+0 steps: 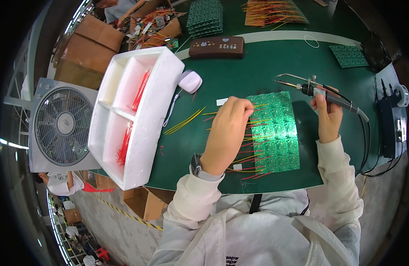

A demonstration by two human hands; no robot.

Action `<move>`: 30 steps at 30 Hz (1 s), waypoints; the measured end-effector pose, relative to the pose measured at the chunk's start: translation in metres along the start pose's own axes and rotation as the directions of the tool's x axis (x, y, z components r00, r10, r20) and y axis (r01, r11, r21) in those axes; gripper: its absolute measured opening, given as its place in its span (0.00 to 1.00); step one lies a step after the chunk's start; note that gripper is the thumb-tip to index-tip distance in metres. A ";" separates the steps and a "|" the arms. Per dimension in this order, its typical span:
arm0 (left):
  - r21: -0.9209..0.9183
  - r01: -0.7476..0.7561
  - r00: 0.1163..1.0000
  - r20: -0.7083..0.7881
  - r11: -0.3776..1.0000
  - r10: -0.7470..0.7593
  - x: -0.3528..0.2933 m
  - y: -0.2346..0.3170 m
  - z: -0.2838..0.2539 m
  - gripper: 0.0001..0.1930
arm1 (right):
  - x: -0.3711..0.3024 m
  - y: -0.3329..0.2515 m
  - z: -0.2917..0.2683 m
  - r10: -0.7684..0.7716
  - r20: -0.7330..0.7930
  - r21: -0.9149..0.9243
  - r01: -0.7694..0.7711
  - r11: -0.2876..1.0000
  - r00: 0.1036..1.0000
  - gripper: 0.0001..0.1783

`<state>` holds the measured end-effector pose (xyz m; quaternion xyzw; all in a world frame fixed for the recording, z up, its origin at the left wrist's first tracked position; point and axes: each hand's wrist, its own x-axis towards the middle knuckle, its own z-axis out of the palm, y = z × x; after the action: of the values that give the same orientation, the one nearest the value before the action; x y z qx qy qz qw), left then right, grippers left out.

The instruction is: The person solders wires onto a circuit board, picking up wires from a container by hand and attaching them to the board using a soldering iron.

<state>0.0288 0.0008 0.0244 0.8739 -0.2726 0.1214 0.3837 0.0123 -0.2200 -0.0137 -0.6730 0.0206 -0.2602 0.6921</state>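
A green circuit board panel (277,137) lies on the table in front of me, with red and yellow wires (246,145) along its left edge. My left hand (229,133) is closed in a pinch over the panel's upper left corner. A thin yellow wire (260,105) shows at its fingertips, partly hidden by the hand. In my right hand (328,115) is a soldering iron (319,91) with a thin curved metal tube along it. Its tip points left, above the panel's upper right corner and apart from it. Several loose yellow wires (184,121) lie left of my left hand.
A white foam box (144,119) with red wires stands at the left, beside a fan (65,124). Behind are a brown case (216,47), stacked boards (204,17) and a wire bundle (273,12). A soldering station (390,115) with cables stands at the right.
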 end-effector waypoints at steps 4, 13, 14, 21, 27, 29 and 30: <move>0.000 -0.012 0.996 0.090 1.000 0.012 0.014 -0.007 0.018 0.03 | 0.002 0.000 -0.014 0.024 0.098 -0.024 -0.021 0.999 0.995 0.13; 0.042 0.061 0.986 0.153 0.997 -0.067 0.015 -0.014 0.032 0.05 | 0.001 0.001 -0.016 0.034 0.095 -0.073 -0.027 0.997 0.995 0.12; 0.044 0.067 0.985 0.156 0.997 -0.073 0.015 -0.014 0.032 0.05 | 0.000 -0.001 -0.016 0.043 0.079 -0.062 -0.038 0.997 0.996 0.12; 0.024 0.104 0.983 0.148 0.994 -0.106 0.015 -0.017 0.034 0.06 | -0.003 0.006 -0.022 -0.050 0.134 -0.098 0.064 0.993 0.990 0.14; 0.016 0.067 0.991 0.116 0.998 -0.068 0.014 -0.023 0.036 0.06 | -0.005 0.002 -0.015 -0.051 0.212 -0.082 0.070 0.994 0.976 0.15; 0.019 0.058 0.992 0.109 0.998 -0.060 0.013 -0.025 0.036 0.06 | -0.005 0.002 -0.015 -0.050 0.236 -0.080 0.071 0.994 0.971 0.15; 0.005 0.062 0.992 0.108 0.998 -0.062 0.013 -0.025 0.037 0.06 | -0.005 0.002 -0.016 -0.051 0.258 -0.080 0.073 0.994 0.965 0.14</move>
<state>0.0539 -0.0168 -0.0104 0.8876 -0.2655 0.0619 0.3713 0.0027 -0.2326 -0.0189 -0.7314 -0.0784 -0.1915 0.6498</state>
